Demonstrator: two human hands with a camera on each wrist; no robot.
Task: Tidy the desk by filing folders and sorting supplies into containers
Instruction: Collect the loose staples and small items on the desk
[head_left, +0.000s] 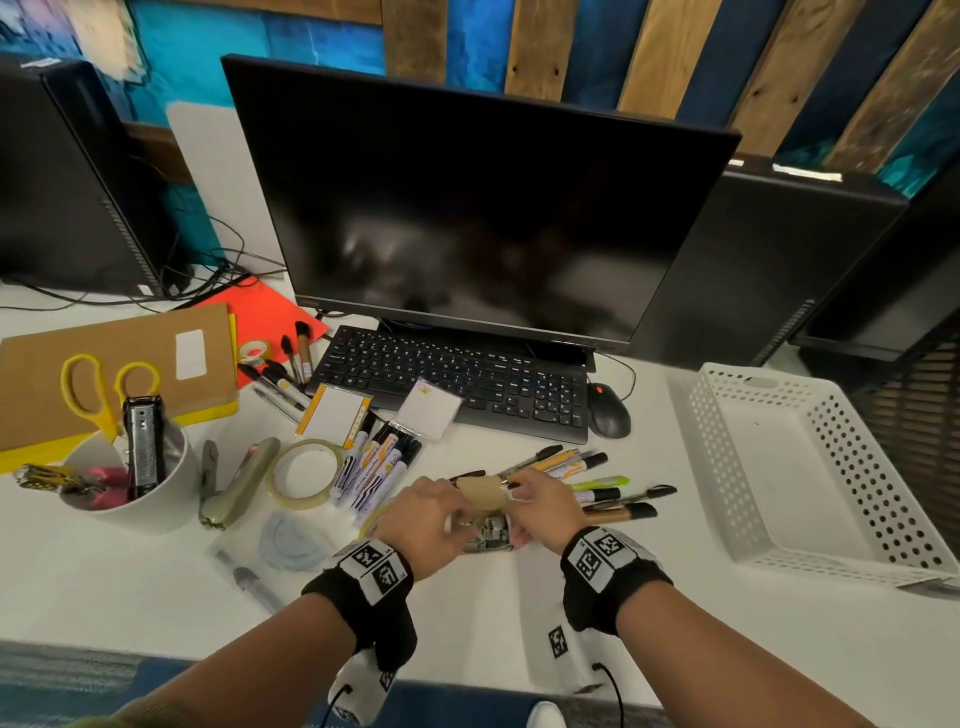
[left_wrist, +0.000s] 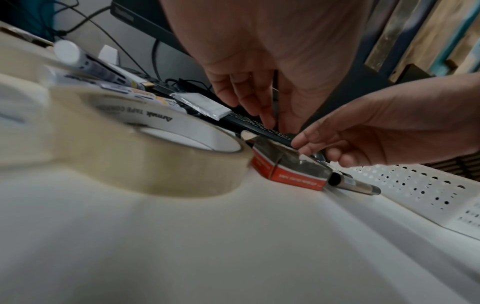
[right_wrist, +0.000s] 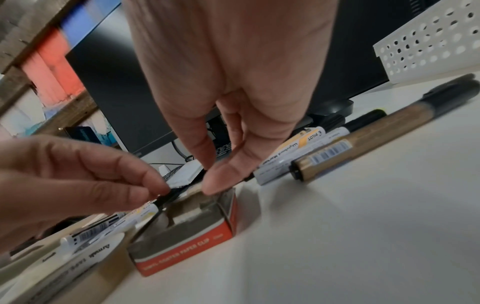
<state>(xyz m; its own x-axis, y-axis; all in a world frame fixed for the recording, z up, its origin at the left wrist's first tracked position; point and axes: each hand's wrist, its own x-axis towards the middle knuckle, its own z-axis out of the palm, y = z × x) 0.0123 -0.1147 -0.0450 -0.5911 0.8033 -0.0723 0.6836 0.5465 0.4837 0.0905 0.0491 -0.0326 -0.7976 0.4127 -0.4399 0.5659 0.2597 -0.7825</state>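
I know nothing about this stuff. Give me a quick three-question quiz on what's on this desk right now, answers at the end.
1. True or false: the white perforated basket holds markers.
2. Multiple choice: both hands work at which thing? A) the tape roll B) the small orange paper clip box C) the mouse
3. Fill in: the yellow-handled scissors stand in a white ____.

Key
1. False; no markers show in it, and the loose markers lie on the desk beside it.
2. B; the left hand and right hand meet over its open top.
3. Cup.
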